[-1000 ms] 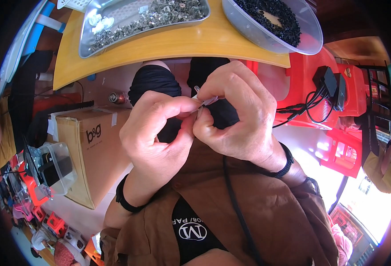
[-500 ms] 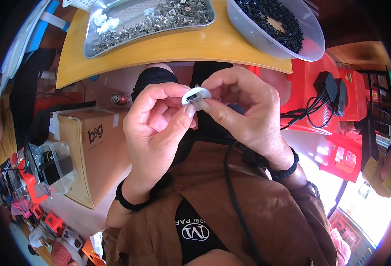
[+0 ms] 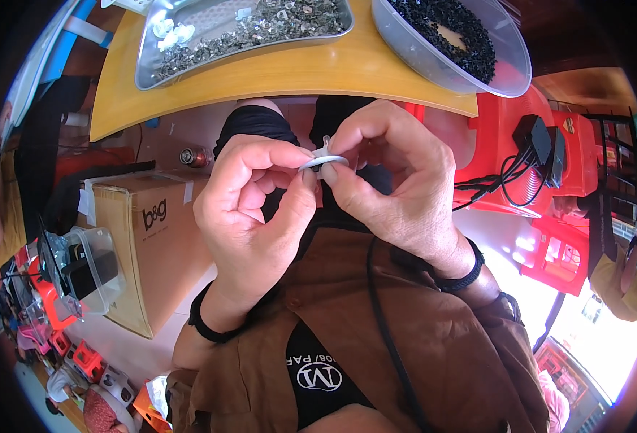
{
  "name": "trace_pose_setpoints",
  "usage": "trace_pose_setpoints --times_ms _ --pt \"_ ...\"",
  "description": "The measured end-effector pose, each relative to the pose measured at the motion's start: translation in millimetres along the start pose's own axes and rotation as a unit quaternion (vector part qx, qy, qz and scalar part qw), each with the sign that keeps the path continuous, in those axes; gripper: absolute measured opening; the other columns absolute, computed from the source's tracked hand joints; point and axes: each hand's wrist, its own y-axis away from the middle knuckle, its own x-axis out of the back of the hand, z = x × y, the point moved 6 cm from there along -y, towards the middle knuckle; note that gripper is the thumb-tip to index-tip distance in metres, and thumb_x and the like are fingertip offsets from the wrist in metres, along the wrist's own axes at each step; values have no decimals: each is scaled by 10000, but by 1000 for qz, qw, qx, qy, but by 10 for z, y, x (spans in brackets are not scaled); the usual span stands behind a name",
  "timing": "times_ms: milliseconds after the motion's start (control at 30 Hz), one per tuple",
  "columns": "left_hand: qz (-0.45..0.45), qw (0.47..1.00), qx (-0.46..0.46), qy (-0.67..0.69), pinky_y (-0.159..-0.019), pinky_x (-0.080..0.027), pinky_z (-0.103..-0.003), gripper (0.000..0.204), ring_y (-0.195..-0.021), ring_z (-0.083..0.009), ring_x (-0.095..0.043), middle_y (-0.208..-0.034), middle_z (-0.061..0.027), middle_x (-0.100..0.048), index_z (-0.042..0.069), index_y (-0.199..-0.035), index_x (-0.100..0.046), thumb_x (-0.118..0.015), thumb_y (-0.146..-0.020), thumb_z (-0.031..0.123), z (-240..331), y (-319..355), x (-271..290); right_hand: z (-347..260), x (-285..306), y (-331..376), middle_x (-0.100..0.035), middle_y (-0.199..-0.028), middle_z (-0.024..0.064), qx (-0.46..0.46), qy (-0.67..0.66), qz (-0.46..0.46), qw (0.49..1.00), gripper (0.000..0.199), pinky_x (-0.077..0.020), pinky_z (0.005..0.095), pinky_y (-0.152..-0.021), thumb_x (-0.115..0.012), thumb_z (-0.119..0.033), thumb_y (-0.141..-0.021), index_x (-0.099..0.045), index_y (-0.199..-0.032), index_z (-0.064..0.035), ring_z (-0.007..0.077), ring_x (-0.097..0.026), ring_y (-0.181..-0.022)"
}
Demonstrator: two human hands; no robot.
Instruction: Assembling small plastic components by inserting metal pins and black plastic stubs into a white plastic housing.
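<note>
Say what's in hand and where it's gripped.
A small white round piece, held at its edge: the left hand pinches its left side, the right hand its right side.

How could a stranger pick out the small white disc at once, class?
Find the yellow table along the top, then the left hand and right hand below its edge. Their fingers pinch the white disc, held in the air, unlike the white pieces in the metal tray.

White disc: small, round, dark patch beneath its rim
Pale stem: projecting toward the frame's top
Pose: tilted, nearly edge-on
Place: just above frame centre, pinched both sides
</note>
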Motion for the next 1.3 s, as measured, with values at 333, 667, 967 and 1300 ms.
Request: trace_pose_setpoints --times_ms 333,667,967,1300 --pt "4 994 -74 -75 -658 -508 -229 208 -783 -126 -604 -939 -92 -536 -52 -920 -565 -610 -749 -161 57 -5 -29 99 -27 14 -579 -768 18 -34 -107 -1 994 138 -481 181 -557 -661 47 -721 -573 -811 -9 58 -594 -670" --pt "33 987 128 96 -629 -519 -254 246 -763 -123 -590 -925 -102 -606 -32 -1127 -516 -540 -882 -31 -162 -5 47 188 -120 -48 -612 -869 74 -129 -208 -63 967 218 -529 228 -658 -644 77 -791 -555 -985 32 109 -620 -751" --pt "6 989 94 116 -638 -515 -266 163 -806 -124 -582 -961 -85 -590 -7 -1031 -533 -558 -871 -25 -149 -13 18 103 -97 6 -590 -864 19 -84 -93 -26 992 197 -470 182 -566 -687 20 -759 -609 -934 -24 58 -605 -739" --pt "16 983 113 146 -637 -509 -257 143 -794 -128 -591 -944 -83 -601 0 -1005 -548 -565 -863 -11 -144 11 58 61 -126 45 -586 -842 21 -64 -63 -35 995 209 -439 183 -509 -685 28 -754 -590 -933 -22 52 -603 -720"
